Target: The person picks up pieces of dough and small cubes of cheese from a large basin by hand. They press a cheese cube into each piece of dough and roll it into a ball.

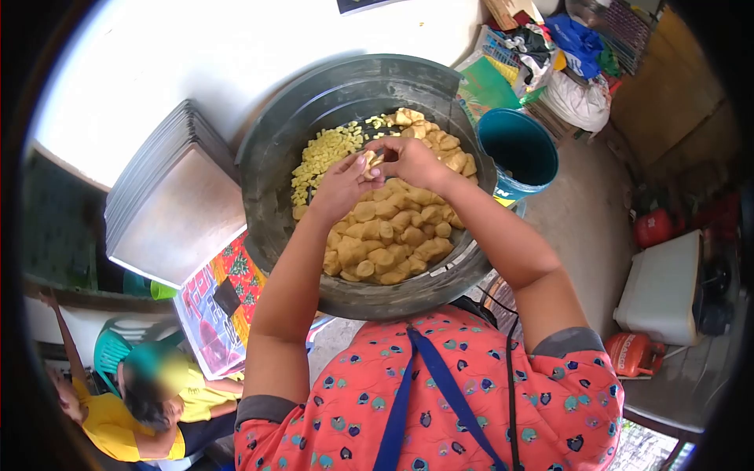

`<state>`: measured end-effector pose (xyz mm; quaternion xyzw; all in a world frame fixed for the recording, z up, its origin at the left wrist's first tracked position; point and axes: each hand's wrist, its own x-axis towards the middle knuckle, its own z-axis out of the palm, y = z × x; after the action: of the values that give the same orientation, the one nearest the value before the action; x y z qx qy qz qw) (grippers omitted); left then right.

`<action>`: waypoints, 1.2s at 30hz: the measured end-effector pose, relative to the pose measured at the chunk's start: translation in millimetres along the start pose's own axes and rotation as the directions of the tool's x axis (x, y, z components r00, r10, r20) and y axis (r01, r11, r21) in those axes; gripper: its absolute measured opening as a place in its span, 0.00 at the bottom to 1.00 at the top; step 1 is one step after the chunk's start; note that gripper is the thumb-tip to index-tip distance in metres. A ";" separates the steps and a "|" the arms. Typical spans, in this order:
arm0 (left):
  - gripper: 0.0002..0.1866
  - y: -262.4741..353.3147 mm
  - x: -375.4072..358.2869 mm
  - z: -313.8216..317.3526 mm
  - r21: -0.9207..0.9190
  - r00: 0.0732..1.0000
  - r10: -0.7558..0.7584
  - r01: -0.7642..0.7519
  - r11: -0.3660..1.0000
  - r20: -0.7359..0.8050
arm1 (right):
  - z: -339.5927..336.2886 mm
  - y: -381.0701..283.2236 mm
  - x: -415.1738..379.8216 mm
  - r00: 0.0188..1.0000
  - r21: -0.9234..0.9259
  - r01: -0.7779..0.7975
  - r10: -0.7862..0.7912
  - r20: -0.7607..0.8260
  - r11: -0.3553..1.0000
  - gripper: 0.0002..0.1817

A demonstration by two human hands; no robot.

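Note:
A big dark round tub [290, 271] holds many lumps of yellow-brown dough [393, 231], heaped at its front and right. Small pale yellow pieces [326, 157] lie at its back left. Over the middle of the tub, my left hand [343, 182] is closed on a small piece of dough [372, 162]. The fingers of my right hand [408, 161] are bent round the same piece from the right. The fingers partly cover the piece.
Stacked metal trays [177, 208] stand left of the tub. At its right is a teal bucket [518, 149]. People in yellow shirts [118, 424] are at the lower left. Red gas cylinders [632, 353] and a white box [660, 286] stand at the right.

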<state>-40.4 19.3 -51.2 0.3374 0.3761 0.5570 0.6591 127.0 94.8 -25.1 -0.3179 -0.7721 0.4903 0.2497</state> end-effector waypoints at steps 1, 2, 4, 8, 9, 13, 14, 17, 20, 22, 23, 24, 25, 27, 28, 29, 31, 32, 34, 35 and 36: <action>0.19 0.3 -0.8 1.6 -0.003 0.999 -0.022 0.022 1.000 0.036 | -0.2 2.0 -1.2 0.999 0.012 0.030 -0.031 0.017 0.999 0.17; 0.19 0.6 -2.3 2.9 0.075 0.998 -0.036 0.032 0.997 0.052 | -0.3 5.3 -2.6 0.998 0.023 0.058 -0.058 0.029 0.998 0.16; 0.19 -3.7 -2.3 1.3 0.101 0.993 -0.106 0.100 0.990 0.050 | -1.5 9.9 -6.1 0.995 -0.003 0.090 -0.089 0.052 0.996 0.12; 0.18 -16.6 0.8 -2.0 0.036 0.984 -0.163 0.161 0.986 0.070 | -9.3 7.6 -18.3 0.996 -0.192 0.084 -0.078 0.039 0.978 0.12; 0.18 -17.2 0.8 -0.9 0.010 0.981 -0.170 0.169 0.985 0.094 | -11.0 3.7 -21.9 0.999 -0.184 0.049 -0.043 0.032 0.982 0.12; 0.17 -14.3 2.6 5.0 -0.048 0.976 -0.188 0.194 0.980 0.113 | -14.2 -2.5 -30.5 0.997 -0.145 -0.020 0.008 -0.082 0.989 0.14; 0.17 -15.2 3.2 4.0 -0.030 0.978 -0.174 0.179 0.983 0.116 | -13.8 -3.3 -31.2 0.994 -0.135 -0.023 0.008 -0.109 0.991 0.14; 0.17 -15.7 3.4 3.6 -0.002 0.980 -0.166 0.167 0.986 0.112 | -12.4 1.1 -29.9 0.987 -0.133 0.015 -0.036 -0.155 0.991 0.15; 0.17 -17.0 0.2 6.8 0.021 0.983 -0.167 0.166 0.986 0.072 | -10.5 -0.7 -30.9 0.998 0.056 0.057 -0.056 -0.023 0.997 0.15; 0.17 -15.4 -2.0 13.3 0.045 0.983 -0.179 0.177 0.983 0.050 | -11.8 1.0 -30.6 1.000 0.000 0.010 -0.010 -0.008 1.000 0.15; 0.18 -13.9 -3.2 16.9 0.062 0.980 -0.193 0.190 0.980 0.047 | -12.9 1.8 -30.1 1.000 -0.029 -0.011 0.011 0.000 1.000 0.15; 0.18 -12.7 -3.9 18.7 0.079 0.978 -0.206 0.202 0.976 0.043 | -14.1 5.4 -28.9 1.000 -0.025 -0.009 0.008 -0.020 1.000 0.15; 0.19 -12.6 -3.4 17.6 0.100 0.976 -0.210 0.204 0.974 0.052 | -16.3 9.2 -27.7 0.999 -0.021 -0.006 0.005 -0.039 1.000 0.14; 0.20 -13.2 -1.5 14.5 0.140 0.973 -0.219 0.208 0.968 0.069 | -27.4 14.5 -26.0 0.992 0.041 -0.093 0.096 -0.078 0.995 0.14; 0.21 -14.1 -1.3 13.2 0.189 0.974 -0.226 0.217 0.958 0.023 | -38.5 16.2 -27.0 0.978 0.100 -0.180 0.189 -0.091 0.979 0.15; 0.21 -15.0 -1.1 11.5 0.237 0.973 -0.229 0.228 0.944 -0.024 | -50.5 18.1 -28.3 0.955 0.159 -0.264 0.281 -0.098 0.951 0.15; 0.21 -16.0 -0.3 7.1 0.298 0.970 -0.223 0.242 0.923 -0.095 | -73.6 44.6 -30.4 0.922 0.523 -0.272 0.374 -0.099 0.808 0.17; 0.21 -16.7 0.6 5.2 0.311 0.969 -0.217 0.244 0.918 -0.118 | -88.7 48.2 -36.1 0.895 0.596 -0.289 0.432 -0.109 0.750 0.17; 0.21 -16.9 1.8 3.8 0.351 0.965 -0.213 0.254 0.901 -0.151 | -117.8 57.0 -49.7 0.850 0.650 -0.274 0.495 -0.181 0.709 0.17; 0.21 -16.4 2.2 4.4 0.379 0.964 -0.214 0.260 0.888 -0.161 | -132.1 63.5 -56.0 0.832 0.635 -0.248 0.497 -0.248 0.732 0.17; 0.22 -15.9 2.9 5.5 0.407 0.962 -0.215 0.267 0.874 -0.170 | -147.8 76.9 -61.8 0.812 0.622 -0.264 0.518 -0.270 0.737 0.17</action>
<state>-27.7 19.5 -62.6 0.3896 0.5663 0.3940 0.6102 290.6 162.2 -41.9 -0.4886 -0.4338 0.6538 0.3816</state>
